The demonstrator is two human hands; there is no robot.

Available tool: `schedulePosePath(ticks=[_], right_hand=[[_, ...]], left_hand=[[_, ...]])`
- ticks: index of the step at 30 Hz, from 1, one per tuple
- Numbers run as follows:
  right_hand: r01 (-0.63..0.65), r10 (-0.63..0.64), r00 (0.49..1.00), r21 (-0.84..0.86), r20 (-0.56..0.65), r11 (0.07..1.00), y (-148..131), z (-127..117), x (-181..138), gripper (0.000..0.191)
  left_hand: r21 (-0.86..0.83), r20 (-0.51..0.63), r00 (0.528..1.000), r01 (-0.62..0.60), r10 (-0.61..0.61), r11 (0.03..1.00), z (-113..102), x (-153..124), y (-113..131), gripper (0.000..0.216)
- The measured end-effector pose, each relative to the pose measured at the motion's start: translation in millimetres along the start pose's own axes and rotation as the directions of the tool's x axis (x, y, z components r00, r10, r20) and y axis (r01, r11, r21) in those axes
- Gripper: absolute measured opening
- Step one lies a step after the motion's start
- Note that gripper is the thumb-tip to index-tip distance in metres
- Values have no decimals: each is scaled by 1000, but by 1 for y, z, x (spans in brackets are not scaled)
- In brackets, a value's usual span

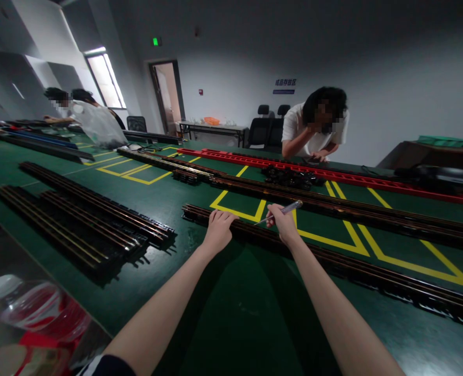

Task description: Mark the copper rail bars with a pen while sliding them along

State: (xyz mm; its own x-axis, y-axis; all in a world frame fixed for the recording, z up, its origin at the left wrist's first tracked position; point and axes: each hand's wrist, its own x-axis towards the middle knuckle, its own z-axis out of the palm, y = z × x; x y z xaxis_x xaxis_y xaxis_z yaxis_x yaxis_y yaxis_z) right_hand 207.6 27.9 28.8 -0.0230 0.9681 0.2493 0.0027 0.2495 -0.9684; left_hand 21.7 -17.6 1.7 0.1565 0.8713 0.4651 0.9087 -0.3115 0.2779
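A long black rail (348, 263) with copper-coloured strips lies in front of me, running from the middle toward the lower right. My left hand (218, 228) rests over it near its far left end, fingers curled over the top and gripping it. Between the fingers of my right hand (281, 223) is a slim screwdriver (293, 206) with a clear handle, held at a slant. Its thin shaft points down and left at the rail, close to my left hand. Whether the tip touches the rail, I cannot tell.
More black rails (70, 224) lie on the green table (215, 324) at left. Behind my hands run another long rail (321, 201) and a red slotted frame (356, 177). Dark parts (292, 177) sit between them. A co-worker (315, 125) leans in opposite. A large bottle (31, 308) stands lower left.
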Motion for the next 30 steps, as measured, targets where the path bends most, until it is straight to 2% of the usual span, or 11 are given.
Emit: schedulePosePath(ticks=[9, 22, 30], right_hand=[[-15, 16, 999, 37, -36, 999, -3, -1, 0, 29], [-17, 16, 1000, 22, 9, 1000, -5, -1, -1, 30], [-21, 22, 1000, 41, -6, 999, -5, 0, -1, 29]], left_hand=[[4, 19, 1000, 4, -4, 1000, -3, 1, 1, 51], [-26, -2, 1000, 6, -6, 1000, -2, 1, -1, 48], [-18, 53, 998, 31, -30, 999, -6, 1, 4, 38]])
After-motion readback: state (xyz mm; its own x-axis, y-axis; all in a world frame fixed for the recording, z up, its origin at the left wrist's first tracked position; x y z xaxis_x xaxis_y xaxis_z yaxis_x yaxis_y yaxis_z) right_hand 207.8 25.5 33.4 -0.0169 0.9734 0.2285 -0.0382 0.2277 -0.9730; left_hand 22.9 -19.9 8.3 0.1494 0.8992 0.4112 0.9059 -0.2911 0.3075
